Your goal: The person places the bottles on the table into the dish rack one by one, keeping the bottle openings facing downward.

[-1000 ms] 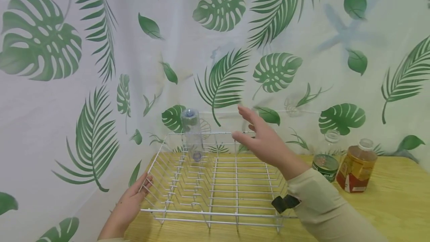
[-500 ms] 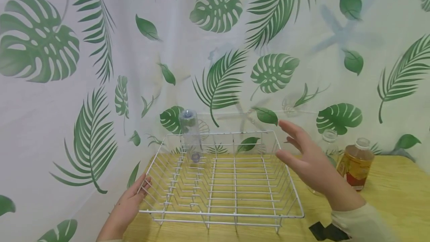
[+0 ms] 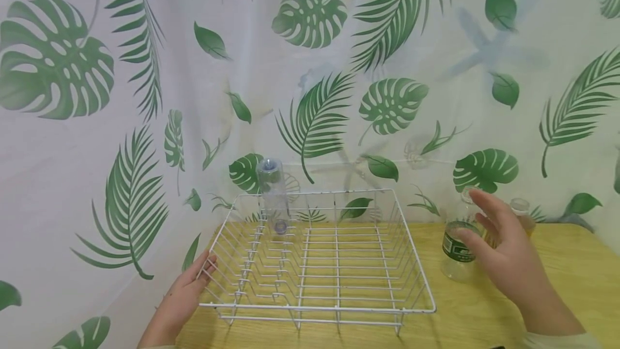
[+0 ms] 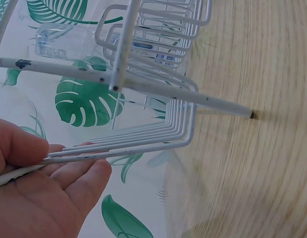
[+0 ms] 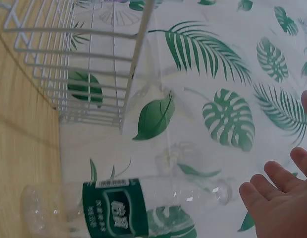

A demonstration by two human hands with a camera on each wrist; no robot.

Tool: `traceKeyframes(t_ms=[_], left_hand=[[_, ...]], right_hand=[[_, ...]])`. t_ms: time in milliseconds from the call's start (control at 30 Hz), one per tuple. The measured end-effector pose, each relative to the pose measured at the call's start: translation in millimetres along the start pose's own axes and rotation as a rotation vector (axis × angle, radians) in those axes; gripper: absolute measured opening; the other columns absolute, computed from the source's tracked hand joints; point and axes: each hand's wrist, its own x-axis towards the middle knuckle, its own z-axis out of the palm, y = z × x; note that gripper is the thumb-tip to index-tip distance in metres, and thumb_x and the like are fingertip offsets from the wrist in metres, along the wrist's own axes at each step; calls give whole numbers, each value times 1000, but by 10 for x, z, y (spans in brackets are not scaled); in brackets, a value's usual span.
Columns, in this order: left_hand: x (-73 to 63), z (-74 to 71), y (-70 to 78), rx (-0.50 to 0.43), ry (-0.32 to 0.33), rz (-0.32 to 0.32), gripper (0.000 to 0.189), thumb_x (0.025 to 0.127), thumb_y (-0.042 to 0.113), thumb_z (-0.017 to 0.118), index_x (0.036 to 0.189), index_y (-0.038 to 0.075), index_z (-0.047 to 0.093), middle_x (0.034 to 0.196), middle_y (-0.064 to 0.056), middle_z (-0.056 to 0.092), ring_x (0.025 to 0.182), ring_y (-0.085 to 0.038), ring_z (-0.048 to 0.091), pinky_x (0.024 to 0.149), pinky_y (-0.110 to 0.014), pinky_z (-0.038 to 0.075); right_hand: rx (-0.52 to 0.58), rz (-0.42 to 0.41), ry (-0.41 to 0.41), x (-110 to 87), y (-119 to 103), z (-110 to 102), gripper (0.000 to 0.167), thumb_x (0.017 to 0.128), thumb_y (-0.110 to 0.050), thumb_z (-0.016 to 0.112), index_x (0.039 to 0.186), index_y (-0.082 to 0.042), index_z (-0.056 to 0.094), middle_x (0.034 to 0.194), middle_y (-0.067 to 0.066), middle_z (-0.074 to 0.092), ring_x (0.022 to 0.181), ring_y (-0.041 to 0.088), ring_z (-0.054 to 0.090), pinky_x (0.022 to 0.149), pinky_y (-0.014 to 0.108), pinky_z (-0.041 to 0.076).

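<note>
A white wire dish rack (image 3: 315, 308) stands on the table. My left hand (image 3: 180, 296) holds its left side; in the left wrist view the thumb and fingers pinch the rack's outer wire (image 4: 89, 155). Inside the rack, at the back left, a clear plastic bottle (image 3: 273, 193) stands upright, seemingly neck down. To the right of the rack is a clear plastic bottle with a green label (image 3: 457, 246). My right hand (image 3: 511, 257), empty, is beside that bottle with fingers spread; the right wrist view shows a gap between the fingertips and the bottle's neck (image 5: 223, 192).
Another bottle (image 3: 527, 222) is mostly hidden behind my right hand. The wood-grain table (image 3: 571, 284) extends to the right. A white curtain with green leaves (image 3: 339, 123) hangs close behind the rack and along the left side.
My right hand has moved right from above the rack to beside the green-labelled bottle. My left hand stays on the rack, and the rack has not visibly moved.
</note>
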Motion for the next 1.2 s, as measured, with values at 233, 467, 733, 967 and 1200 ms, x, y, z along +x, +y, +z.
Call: traceKeyframes(t_ms=[233, 467, 733, 967, 1200], left_hand=[[-2, 20, -29, -2, -1, -13, 57, 109, 5, 29, 161, -1, 6, 162, -26, 23, 148, -41, 22, 120, -54, 18], [-17, 51, -10, -1, -3, -20, 57, 109, 4, 28, 161, -1, 6, 162, -26, 22, 148, -41, 22, 119, -53, 20], [-16, 84, 25, 15, 2, -5, 58, 107, 1, 28, 160, -3, 6, 161, -28, 23, 148, -42, 23, 119, -53, 21], [-7, 41, 13, 55, 1, -1, 59, 108, 5, 30, 162, 0, 7, 162, -25, 24, 148, -42, 23, 119, -56, 18], [2, 1, 41, 46, -9, -11, 59, 109, 7, 30, 162, 3, 6, 164, -22, 22, 150, -41, 18, 120, -58, 11]], right_hand=[[0, 90, 51, -99, 216, -93, 73, 103, -17, 61, 163, -18, 19, 163, 14, 25, 139, 1, 29, 101, 0, 26], [50, 149, 81, -158, 453, -102, 76, 103, -15, 60, 163, -14, 14, 163, 20, 21, 143, 6, 27, 106, 5, 26], [90, 237, 35, -196, 745, -54, 82, 104, -22, 59, 164, -14, 3, 166, 22, 9, 153, 24, 12, 107, 5, 24], [126, 276, -7, -181, 919, 95, 86, 104, -23, 60, 163, -9, -1, 164, 29, 9, 151, 40, 11, 105, 4, 24], [156, 360, -65, -187, 1052, 178, 94, 104, -31, 60, 162, -12, -11, 165, 27, 1, 150, 46, 6, 111, 9, 18]])
